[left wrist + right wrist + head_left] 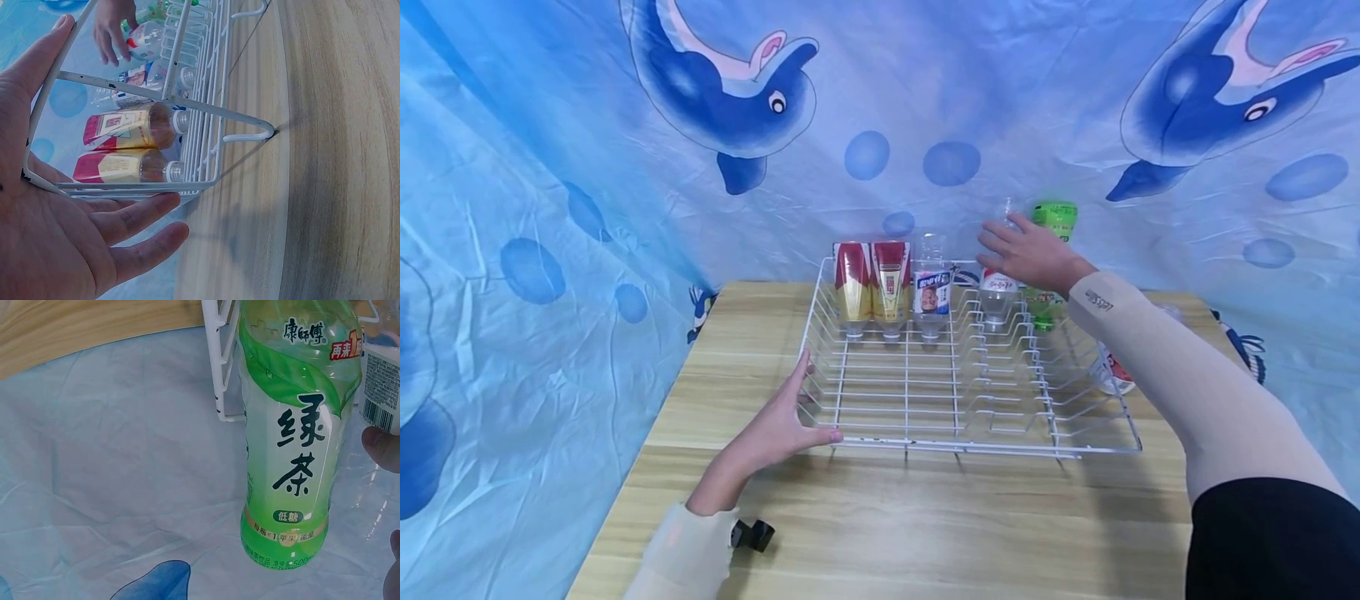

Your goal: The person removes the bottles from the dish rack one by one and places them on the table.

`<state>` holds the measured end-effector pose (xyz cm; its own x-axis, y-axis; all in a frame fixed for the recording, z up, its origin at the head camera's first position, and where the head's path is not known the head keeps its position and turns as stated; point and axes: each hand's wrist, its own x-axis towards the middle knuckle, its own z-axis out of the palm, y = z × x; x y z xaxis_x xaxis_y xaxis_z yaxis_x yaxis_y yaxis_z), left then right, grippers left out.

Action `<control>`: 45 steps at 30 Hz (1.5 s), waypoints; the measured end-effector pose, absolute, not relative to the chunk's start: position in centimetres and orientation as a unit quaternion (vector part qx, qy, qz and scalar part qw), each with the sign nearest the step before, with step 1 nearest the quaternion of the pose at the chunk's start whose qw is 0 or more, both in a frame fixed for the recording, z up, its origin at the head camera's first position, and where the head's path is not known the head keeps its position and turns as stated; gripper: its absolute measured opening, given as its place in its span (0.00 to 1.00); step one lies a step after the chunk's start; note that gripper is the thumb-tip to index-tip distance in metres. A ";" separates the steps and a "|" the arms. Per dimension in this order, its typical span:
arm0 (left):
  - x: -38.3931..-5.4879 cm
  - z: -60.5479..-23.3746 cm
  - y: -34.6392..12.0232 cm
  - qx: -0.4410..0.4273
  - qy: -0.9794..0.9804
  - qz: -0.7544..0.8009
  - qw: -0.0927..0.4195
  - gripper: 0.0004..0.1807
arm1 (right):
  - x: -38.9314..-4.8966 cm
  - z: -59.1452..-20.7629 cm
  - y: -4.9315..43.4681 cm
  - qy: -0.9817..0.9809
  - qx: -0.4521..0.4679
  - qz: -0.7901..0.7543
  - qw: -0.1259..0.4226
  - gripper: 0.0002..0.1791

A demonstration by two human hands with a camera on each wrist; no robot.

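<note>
My left hand (775, 429) grips the near left corner of a white wire dish rack (970, 447), thumb over the front rail and fingers along the side. At the rack's back, my right hand (1033, 254) holds a clear plastic bottle (997, 287) with a red-and-white label, standing cap down; its base shows above the fingers. Just right of it is an upside-down green tea bottle (287, 462). To the left, two red-and-gold bottles (853, 287) and a clear bottle with a blue-and-white label (931, 293) stand cap down in a row.
Another clear bottle with a red-and-white label (1111, 371) is at the rack's right side, seen partly through the wires. The rack stands on a wooden table (910, 525). A blue dolphin-print sheet (925, 100) hangs close behind it. A small black piece (752, 535) sits at my left wrist.
</note>
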<state>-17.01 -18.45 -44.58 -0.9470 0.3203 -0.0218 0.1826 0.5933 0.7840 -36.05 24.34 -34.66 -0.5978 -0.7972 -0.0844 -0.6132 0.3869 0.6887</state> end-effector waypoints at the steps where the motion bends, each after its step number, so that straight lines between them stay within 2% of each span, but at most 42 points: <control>1: -17.0 -44.5 -18.5 0.141 0.889 0.428 0.080 0.71 | -36.0 -34.5 24.3 -0.823 0.429 -0.349 0.130 0.45; 14: -16.7 -44.2 -18.5 0.149 0.886 0.433 0.075 0.72 | -34.8 -32.4 24.6 -0.833 0.424 -0.329 0.130 0.44; 25: -16.7 -44.1 -18.6 0.149 0.887 0.430 0.083 0.71 | -33.2 -30.4 25.3 -0.822 0.428 -0.328 0.184 0.47; 45: -16.5 -43.4 -18.7 0.160 0.904 0.385 0.088 0.68 | -29.1 -28.3 24.8 -0.813 0.460 -0.306 0.183 0.50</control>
<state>-16.51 -18.68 -43.37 -0.9332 0.3577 -0.0353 0.2223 0.6515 0.7254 -29.06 24.75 -28.33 -0.5091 -0.8605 0.0157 -0.6364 0.3887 0.6662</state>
